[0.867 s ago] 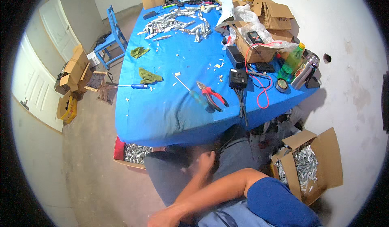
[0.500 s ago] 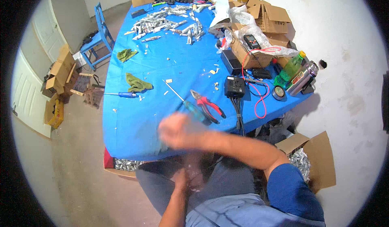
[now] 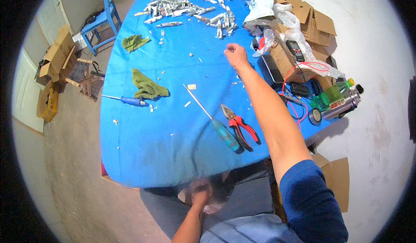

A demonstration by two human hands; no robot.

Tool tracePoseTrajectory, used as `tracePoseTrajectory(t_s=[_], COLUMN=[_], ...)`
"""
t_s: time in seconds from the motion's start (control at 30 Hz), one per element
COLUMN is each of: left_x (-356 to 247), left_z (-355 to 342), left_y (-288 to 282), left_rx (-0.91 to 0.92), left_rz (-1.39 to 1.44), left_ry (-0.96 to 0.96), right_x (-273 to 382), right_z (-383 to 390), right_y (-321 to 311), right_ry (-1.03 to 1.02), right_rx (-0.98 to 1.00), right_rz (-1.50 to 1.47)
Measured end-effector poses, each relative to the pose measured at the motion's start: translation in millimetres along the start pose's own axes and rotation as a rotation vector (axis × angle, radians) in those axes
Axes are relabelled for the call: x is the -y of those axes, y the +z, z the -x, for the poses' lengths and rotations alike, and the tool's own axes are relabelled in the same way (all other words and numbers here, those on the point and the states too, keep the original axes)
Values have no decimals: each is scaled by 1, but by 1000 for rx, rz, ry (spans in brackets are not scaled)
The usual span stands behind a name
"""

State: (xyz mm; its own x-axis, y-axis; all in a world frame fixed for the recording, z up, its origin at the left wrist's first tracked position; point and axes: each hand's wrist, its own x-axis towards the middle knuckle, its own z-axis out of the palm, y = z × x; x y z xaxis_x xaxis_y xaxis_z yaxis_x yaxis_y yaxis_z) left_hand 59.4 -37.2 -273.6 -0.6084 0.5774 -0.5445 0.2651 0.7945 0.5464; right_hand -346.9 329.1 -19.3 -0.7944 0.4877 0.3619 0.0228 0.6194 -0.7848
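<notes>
A blue chair [image 3: 94,23] stands at left, near what may be a low wooden stool [image 3: 81,71]; at right, a green bottle [image 3: 330,95] sits beside a steel flask [image 3: 345,104].

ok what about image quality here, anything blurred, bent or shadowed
In the head view, the left hand looks smeared, while the pliers look fairly crisp; also in the head view, the blue tablecloth has bowed edges and the picture's corners go black, as fisheye lenses do; head view again, a soft shadow falls on the pale wall near the thermos
</notes>
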Motion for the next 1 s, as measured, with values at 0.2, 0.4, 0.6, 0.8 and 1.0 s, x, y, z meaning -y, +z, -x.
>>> tracePoseTrajectory(t_s=[0.2, 0.4, 0.6, 0.8, 1.0], left_x=[-9, -5, 1, 6, 16], left_z=[5, -4, -20, -39, -40], left_y=[-13, -16, -19, -17, 5], left_rx=[22, 52, 60, 16, -107], left_rz=[788, 797, 767, 692, 569], left_ry=[-321, -419, -428, -381, -306], right_x=[35, 38, 27, 4, 86], right_z=[-30, -55, -69, -75, -4], right_y=[20, 42, 49, 21, -50], right_ry=[201, 189, 175, 428, 447], right_rx=[-96, -123, -118, -210, 36], right_rz=[344, 468, 499, -223, -289])
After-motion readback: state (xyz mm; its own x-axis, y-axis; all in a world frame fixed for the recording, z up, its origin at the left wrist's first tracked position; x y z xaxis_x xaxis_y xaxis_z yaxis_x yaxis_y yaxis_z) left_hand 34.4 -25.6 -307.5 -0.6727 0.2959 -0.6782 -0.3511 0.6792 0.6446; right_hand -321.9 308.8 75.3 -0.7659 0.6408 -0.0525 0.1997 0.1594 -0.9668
